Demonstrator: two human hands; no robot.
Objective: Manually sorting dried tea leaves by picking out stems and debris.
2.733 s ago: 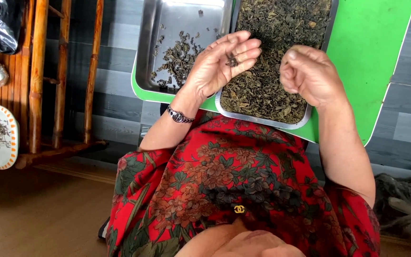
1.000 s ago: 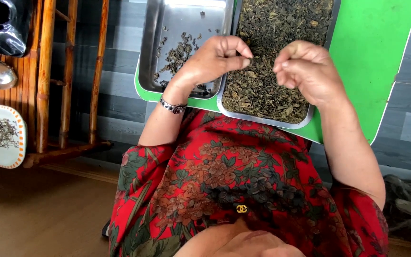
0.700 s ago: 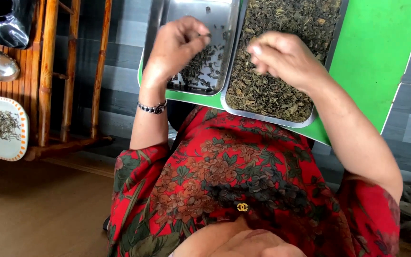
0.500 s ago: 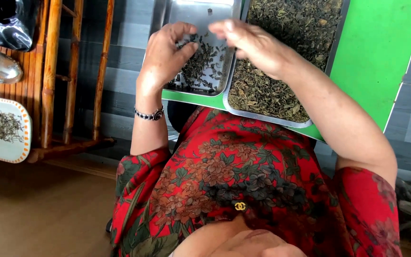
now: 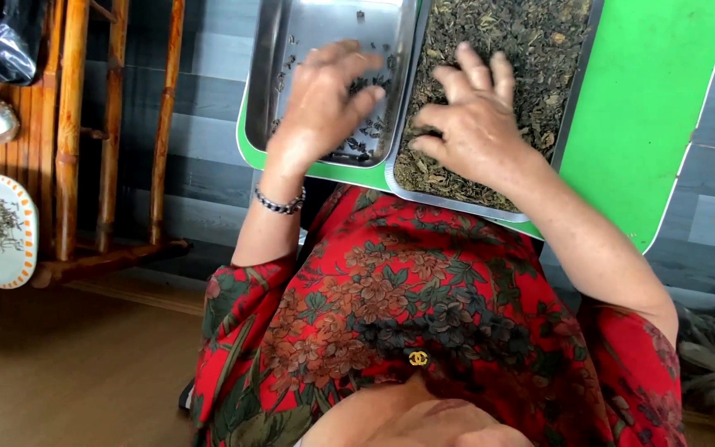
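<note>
The left hand [image 5: 324, 103] rests, fingers spread, on a few dry leaves in the left metal tray [image 5: 262, 74]. The right hand [image 5: 473, 124] lies flat and spread on the leaf pile [image 5: 531, 41] in the right tray [image 5: 577, 91], by its near edge.

Lighting: bright, even daylight; source direction cannot be told. Glare: pale sheen on the bare floor of the steel tray [image 5: 324, 25]. Shadows: soft and short under the left hand [image 5: 324, 103]; dark under the green board [image 5: 655, 108]. Focus: sharp mid-frame; slight motion blur on fingertips. Lower edge close and soft.
</note>
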